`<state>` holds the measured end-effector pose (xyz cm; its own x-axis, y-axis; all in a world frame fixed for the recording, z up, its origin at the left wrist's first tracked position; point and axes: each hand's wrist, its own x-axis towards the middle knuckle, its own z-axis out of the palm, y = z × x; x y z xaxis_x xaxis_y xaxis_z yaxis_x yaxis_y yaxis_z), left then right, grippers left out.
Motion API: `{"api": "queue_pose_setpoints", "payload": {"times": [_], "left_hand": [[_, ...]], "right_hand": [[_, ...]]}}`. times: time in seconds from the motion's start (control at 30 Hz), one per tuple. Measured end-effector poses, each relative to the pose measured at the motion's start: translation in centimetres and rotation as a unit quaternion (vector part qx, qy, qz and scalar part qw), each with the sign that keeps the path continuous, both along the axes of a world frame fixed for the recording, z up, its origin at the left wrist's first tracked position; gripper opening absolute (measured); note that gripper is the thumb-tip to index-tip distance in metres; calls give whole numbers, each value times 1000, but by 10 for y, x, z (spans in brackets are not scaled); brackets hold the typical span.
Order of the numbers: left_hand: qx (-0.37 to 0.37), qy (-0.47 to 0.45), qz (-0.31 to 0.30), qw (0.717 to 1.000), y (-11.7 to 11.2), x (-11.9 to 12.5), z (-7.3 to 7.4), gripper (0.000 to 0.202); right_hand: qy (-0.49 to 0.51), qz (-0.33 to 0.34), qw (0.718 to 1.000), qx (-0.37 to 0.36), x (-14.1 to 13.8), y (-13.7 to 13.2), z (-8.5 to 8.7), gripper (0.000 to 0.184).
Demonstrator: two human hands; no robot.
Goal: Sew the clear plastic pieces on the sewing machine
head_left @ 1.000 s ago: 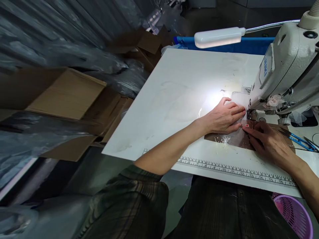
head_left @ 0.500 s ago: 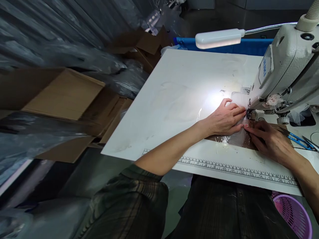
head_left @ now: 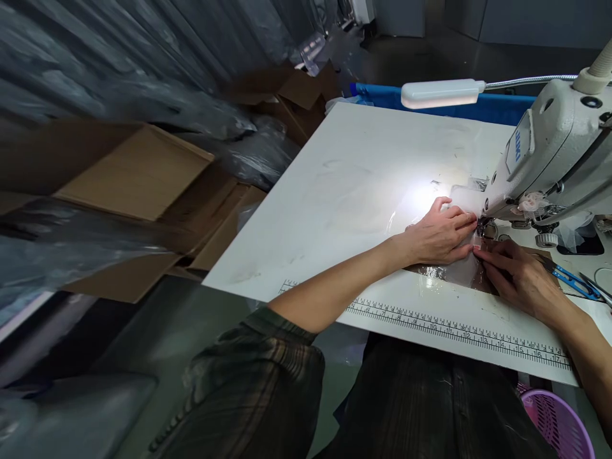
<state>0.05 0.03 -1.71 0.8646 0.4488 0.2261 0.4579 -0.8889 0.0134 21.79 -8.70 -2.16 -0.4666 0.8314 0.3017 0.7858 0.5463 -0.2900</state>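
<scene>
My left hand (head_left: 444,233) lies flat with fingers stretched over a thin, whitish sheer fabric (head_left: 463,271), its fingertips close beside the needle area of a white sewing machine (head_left: 542,143). My right hand (head_left: 523,277) rests just in front of the needle, thumb and forefinger closed on the fabric's near edge, close to the left thumb. Part of the fabric shows beyond the left hand, by the machine head. Under it a brown, shiny surface (head_left: 433,272) is visible. The needle itself is too small to make out.
Blue thread snips (head_left: 576,280) lie right of my right hand. A printed ruler (head_left: 454,328) runs along the front of the white table (head_left: 335,185). A lamp (head_left: 442,94) hangs above. Cardboard boxes (head_left: 138,172) stand left, a purple basket (head_left: 557,424) below right.
The whole view has shifted slightly, so table and machine sit a little lower and further right. Both hands keep nearly the same place at the needle, with no clear change in grip.
</scene>
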Motion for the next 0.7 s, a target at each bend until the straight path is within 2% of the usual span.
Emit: {"api": "queue_pose_setpoints", "payload": {"times": [0.3, 0.4, 0.5, 0.6, 0.7], "left_hand": [[68, -33, 9, 997, -2, 0, -6, 46], [89, -63, -28, 994, -1, 3, -10, 39], [71, -81, -90, 990, 2, 5, -15, 35], [38, -97, -104, 989, 2, 3, -17, 32], [8, -92, -116, 989, 1, -3, -12, 28]], "right_hand": [[40, 4, 999, -13, 2, 2, -2, 34], [55, 12, 998, -23, 4, 3, -4, 34], [60, 10, 998, -34, 5, 3, -3, 34], [56, 7, 998, -41, 5, 3, -2, 33], [47, 0, 998, -44, 4, 2, -1, 32]]}}
